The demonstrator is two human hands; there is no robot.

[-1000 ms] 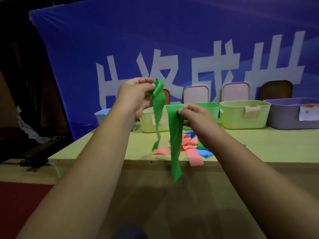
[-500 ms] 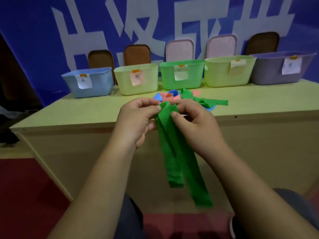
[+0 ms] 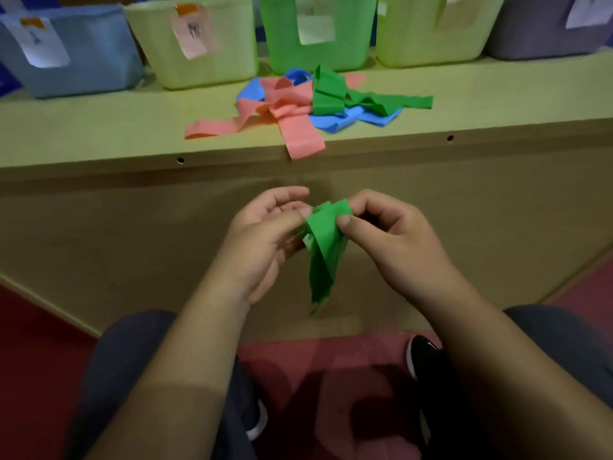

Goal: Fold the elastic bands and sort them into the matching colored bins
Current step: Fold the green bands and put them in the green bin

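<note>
A folded green elastic band (image 3: 323, 250) hangs in front of the table's front panel, below the tabletop edge. My left hand (image 3: 265, 240) pinches its top fold from the left and my right hand (image 3: 388, 240) pinches it from the right with thumb and forefinger. On the table lies a heap of loose bands: pink (image 3: 285, 111), blue (image 3: 351, 119) and green (image 3: 335, 94). Behind the heap stands a row of bins: blue (image 3: 83, 54), pale yellow-green (image 3: 202, 64), green (image 3: 288, 51), light green (image 3: 418, 38) and purple (image 3: 530, 38).
The pale wooden table (image 3: 99, 127) has one pink band end hanging over its front edge. Paper labels are stuck on the bins' fronts. My knees in dark trousers and a black shoe (image 3: 424, 360) are over a red floor (image 3: 33, 360) below.
The view has tilted down and my hands have dropped from chest height to below the table edge. The long hanging green band is now folded shorter between both hands.
</note>
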